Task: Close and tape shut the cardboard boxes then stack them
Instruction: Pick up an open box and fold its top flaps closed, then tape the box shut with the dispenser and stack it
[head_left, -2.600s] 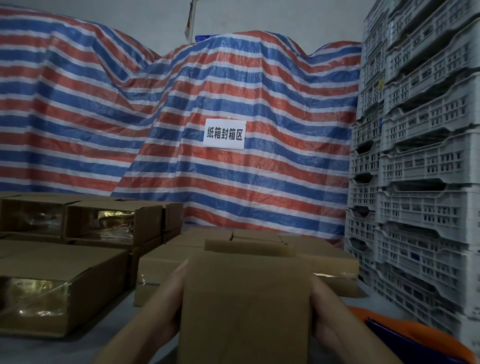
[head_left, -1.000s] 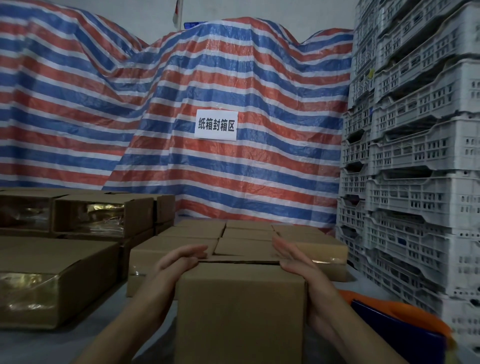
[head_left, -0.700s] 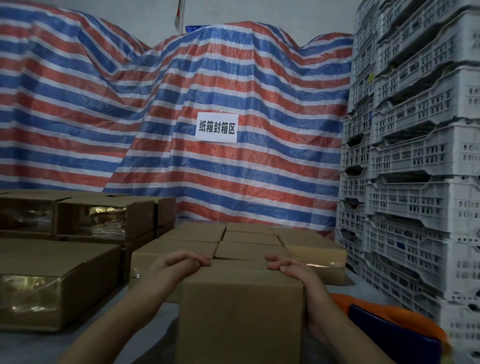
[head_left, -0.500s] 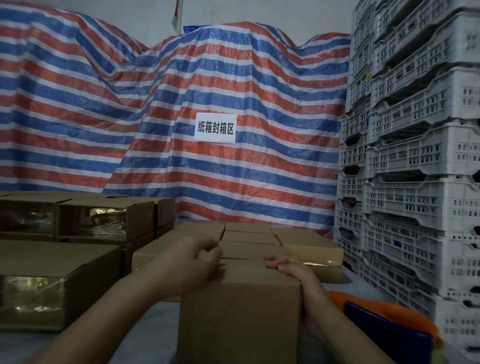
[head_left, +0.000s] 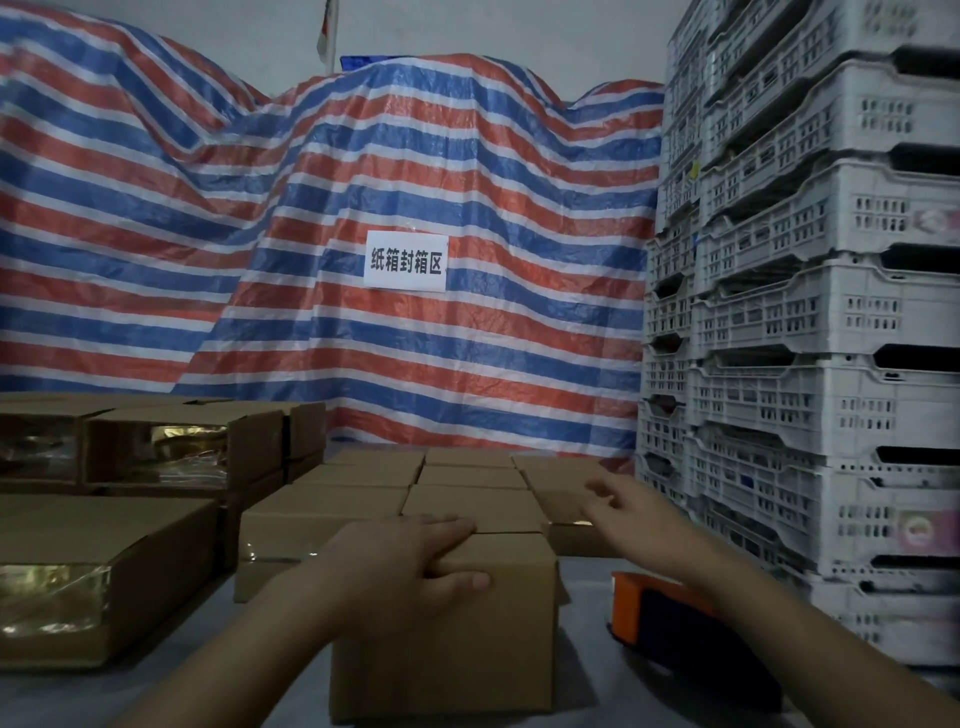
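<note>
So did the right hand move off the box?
Yes. The right hand left the box top, going right toward the white crates.

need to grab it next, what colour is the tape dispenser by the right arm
Orange with a dark blue part, tape dispenser, seen in the head view.

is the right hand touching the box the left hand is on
Apart. The head view shows the right hand lifted off to the right, fingers spread in the air, while the left hand presses on the box top.
</note>
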